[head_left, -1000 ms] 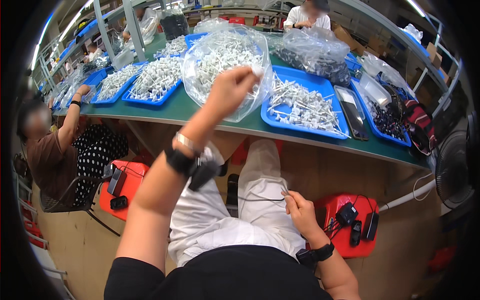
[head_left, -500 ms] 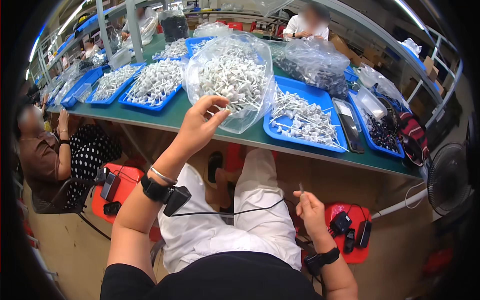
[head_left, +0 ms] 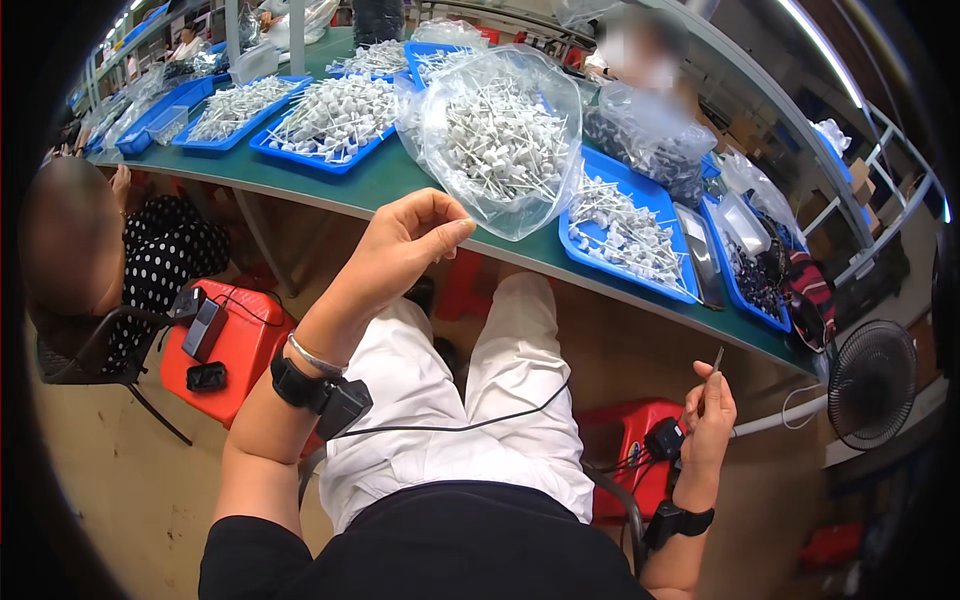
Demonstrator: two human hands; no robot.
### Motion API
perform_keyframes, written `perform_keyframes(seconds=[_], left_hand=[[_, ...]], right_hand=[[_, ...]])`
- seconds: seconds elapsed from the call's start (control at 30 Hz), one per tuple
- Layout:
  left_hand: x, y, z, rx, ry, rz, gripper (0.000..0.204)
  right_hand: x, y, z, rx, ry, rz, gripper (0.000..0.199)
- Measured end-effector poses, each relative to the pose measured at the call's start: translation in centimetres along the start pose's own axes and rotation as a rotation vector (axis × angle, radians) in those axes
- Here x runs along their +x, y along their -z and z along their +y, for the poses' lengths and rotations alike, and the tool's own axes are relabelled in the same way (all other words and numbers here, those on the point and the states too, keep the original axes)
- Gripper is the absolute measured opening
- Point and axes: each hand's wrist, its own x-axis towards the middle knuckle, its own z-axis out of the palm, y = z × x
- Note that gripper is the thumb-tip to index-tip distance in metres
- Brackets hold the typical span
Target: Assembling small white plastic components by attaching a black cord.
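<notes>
My left hand (head_left: pixel 400 250) is raised near the table's front edge, just below a clear plastic bag (head_left: pixel 515 222). Its thumb and forefinger are pinched; anything between them is too small to make out. Inside the bag lies a heap of small white parts with thin stems (head_left: pixel 500 150). My right hand (head_left: pixel 708 425), low at the right and apart from the table, grips a slim, pointed metal tool (head_left: pixel 719 357). Right of the bag, a blue tray (head_left: pixel 620 273) holds more of the white stemmed parts.
More blue trays (head_left: pixel 305 155) of white parts line the green table (head_left: pixel 400 183) at left. A phone (head_left: pixel 700 250) and a tray of dark parts (head_left: pixel 755 275) lie at right. Red stools (head_left: pixel 230 385) flank me; a fan (head_left: pixel 870 385) stands right. One person sits left, another across.
My right hand has swung right and slightly down with the tool, away from my lap. My left hand stays pinched and has shifted slightly right of its earlier place. The view has shifted a little.
</notes>
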Motion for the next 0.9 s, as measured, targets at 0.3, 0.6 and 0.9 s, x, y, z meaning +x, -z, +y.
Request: perform_keyframes(seconds=[0.3, 0.6, 0.9], left_hand=[[-5.0, 3.0, 2.1, -0.011, -0.070, 0.082, 0.011], [-4.9, 1.1, 1.3, -0.043, -0.035, 0.084, 0.009], [3.1, -9.0, -2.3, 0.415, -0.195, -0.243, 0.011]], right_hand=[[-1.1, -0.6, -1.0, 0.028, 0.008, -0.021, 0.033], [-0.3, -0.8, -3.6, 0.053, 0.051, -0.025, 0.034], [3.5, -2.2, -6.5, -0.007, 0.109, -0.132, 0.035]])
